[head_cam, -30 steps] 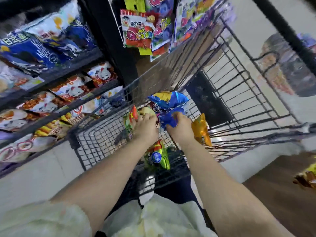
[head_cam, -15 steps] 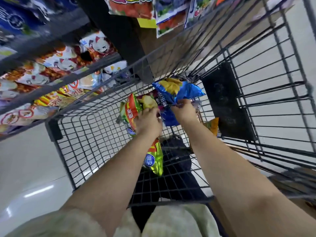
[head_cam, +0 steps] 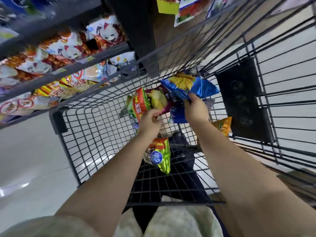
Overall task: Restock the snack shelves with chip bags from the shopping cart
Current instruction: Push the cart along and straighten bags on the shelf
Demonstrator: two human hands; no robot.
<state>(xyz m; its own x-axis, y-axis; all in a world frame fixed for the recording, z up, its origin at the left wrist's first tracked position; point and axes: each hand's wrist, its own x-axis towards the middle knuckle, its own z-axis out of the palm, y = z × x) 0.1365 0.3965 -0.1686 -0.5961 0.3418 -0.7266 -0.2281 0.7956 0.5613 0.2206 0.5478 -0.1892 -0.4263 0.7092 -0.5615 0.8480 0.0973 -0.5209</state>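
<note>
The snack shelves (head_cam: 65, 72) fill the upper left, dark rails fronting tilted rows of packets, with pale floor (head_cam: 29, 159) open below them. Just beside the shelves stands the black wire shopping cart (head_cam: 95, 134), its near-left corner close under the lowest rail. The left half of the cart's mesh bottom is bare, while the chip bags crowd the middle and far end. A black panel (head_cam: 242, 101) hangs on the right wall of bars.

Both bare arms reach down into the basket from the near rim. The blue chip bag (head_cam: 189, 86) is raised off the pile at the far end, near the front wire wall; the right hand (head_cam: 195, 108) has its grip closed on the bag's lower edge, fingers wrapped over the foil. The left hand (head_cam: 148, 120) has its fingers curled at the edge of a purple bag (head_cam: 159, 100), beside a red-and-green chip bag (head_cam: 138, 105); whether that grip actually pinches either bag I cannot tell, as the fingertips are blurred. A second red-and-green bag (head_cam: 160, 154) lies on the mesh under the left wrist, and an orange bag (head_cam: 222, 125) lies against the right side, touching the panel's lower corner.
</note>
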